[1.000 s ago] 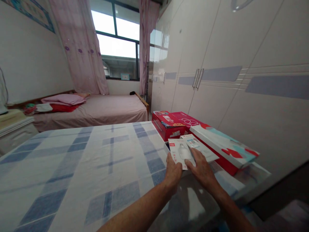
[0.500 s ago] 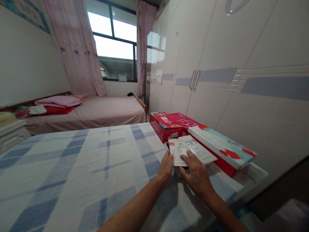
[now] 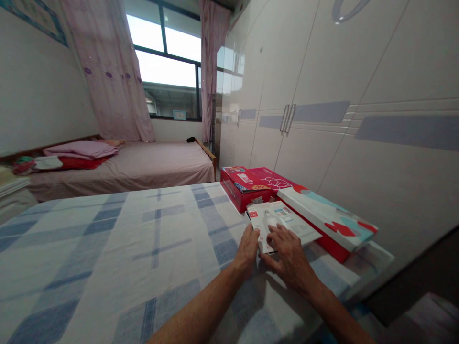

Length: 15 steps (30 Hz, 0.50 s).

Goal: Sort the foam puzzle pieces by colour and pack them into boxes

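A white flat box (image 3: 296, 224) with a light-bulb picture, a red label and small print lies near the table's right side. My left hand (image 3: 248, 248) is closed against its left side, fingers along the edge. Across its top lie the bent fingers of my right hand (image 3: 289, 251), with the thumb at the near edge. A thin dark gap shows under the top panel at the left corner. The underside and contents are hidden. Just behind it stands a red box (image 3: 242, 188) with printed pictures.
A long white, red and light-blue box (image 3: 330, 215) lies to the right, beside a pink-red box (image 3: 272, 179). A blue-and-white checked cloth (image 3: 118, 253) covers the table. White wardrobe doors (image 3: 322, 157) rise on the right. A bed (image 3: 154, 162) stands beyond.
The white printed top panel has shifted toward me and covers the dark gap at the near edge. My right hand has moved slightly with it; the left stays at the side.
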{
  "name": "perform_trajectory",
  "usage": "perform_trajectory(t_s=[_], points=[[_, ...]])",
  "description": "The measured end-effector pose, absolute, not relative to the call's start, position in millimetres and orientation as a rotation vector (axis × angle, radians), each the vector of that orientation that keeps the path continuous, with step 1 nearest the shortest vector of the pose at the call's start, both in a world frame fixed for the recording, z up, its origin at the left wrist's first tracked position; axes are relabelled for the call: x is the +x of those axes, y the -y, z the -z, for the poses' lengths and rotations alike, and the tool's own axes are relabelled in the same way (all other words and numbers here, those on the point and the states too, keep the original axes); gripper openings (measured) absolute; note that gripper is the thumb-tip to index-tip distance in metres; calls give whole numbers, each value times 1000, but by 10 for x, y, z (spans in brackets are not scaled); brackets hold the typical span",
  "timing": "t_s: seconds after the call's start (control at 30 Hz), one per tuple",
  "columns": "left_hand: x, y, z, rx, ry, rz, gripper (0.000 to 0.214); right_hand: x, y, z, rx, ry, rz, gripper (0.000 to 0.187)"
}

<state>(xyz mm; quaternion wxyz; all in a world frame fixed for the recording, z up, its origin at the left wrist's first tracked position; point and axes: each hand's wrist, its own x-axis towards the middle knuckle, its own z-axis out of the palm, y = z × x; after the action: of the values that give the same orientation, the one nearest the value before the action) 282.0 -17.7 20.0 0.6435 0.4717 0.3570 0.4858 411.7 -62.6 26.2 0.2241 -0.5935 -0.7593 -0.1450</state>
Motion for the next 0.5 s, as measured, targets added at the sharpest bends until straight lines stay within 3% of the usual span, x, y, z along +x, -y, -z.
perform_trajectory(t_s=[0.2, 0.5], points=[[2883, 339, -296, 1149, -828, -1095, 41, 4186, 637, -281, -1554, 2137, 300, 9], [2945, 310, -254, 1189, -812, -1090, 43, 4233, 737, -358, -1496, 2131, 268, 8]])
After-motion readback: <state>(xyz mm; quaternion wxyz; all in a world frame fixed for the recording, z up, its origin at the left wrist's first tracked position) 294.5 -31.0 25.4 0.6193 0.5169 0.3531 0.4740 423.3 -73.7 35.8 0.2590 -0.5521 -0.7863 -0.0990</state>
